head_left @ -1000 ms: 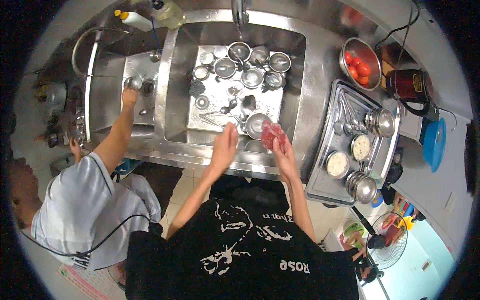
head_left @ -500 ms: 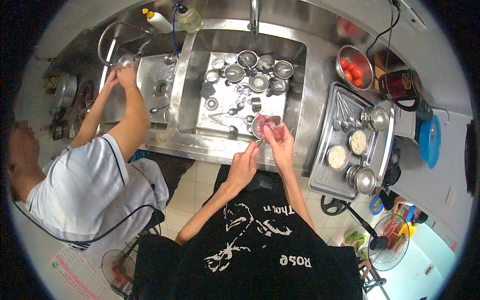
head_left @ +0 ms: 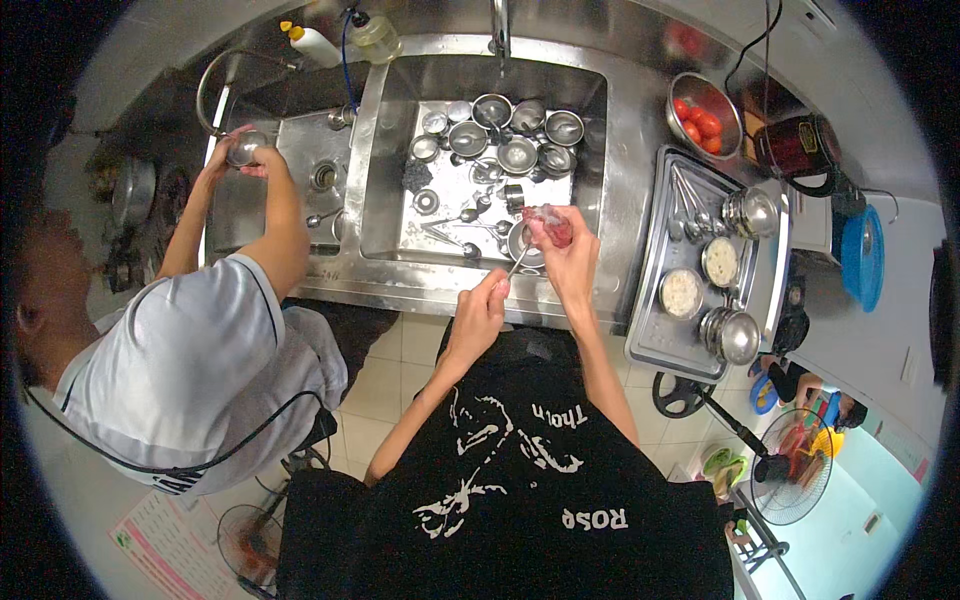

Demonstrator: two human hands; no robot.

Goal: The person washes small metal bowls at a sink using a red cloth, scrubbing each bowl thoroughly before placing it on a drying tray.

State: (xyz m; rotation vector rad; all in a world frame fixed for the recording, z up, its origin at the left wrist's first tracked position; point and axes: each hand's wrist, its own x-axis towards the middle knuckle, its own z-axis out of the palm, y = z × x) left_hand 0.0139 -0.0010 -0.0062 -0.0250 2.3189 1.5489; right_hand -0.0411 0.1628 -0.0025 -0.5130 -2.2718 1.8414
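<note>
Hands: left grips thin utensil, right crumpled reddish material.

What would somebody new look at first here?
Probably the bright red tomatoes in the metal bowl at upper right. Next comes the crumpled reddish thing in the person's right hand, over the big sink. Then perhaps the blue basin, far right.
</note>
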